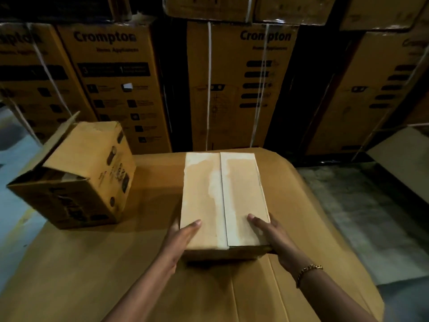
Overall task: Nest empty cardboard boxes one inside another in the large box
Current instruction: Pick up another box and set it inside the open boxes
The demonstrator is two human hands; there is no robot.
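A pale, plain cardboard box (222, 196) with its two top flaps closed lies in the middle, on a wide sheet of flattened cardboard (92, 270). My left hand (180, 238) grips its near left corner, thumb on top and fingers down the side. My right hand (271, 233) grips the near right corner the same way. To the left, a printed brown box (88, 173) lies tilted on its side, its open mouth facing left with one flap sticking up.
Tall strapped Crompton cartons (241, 89) stand in a row right behind the cardboard sheet, with more stacked above. Grey concrete floor (362, 205) shows on the right, and a pale board (404, 154) leans at the far right. Bluish floor lies at the left.
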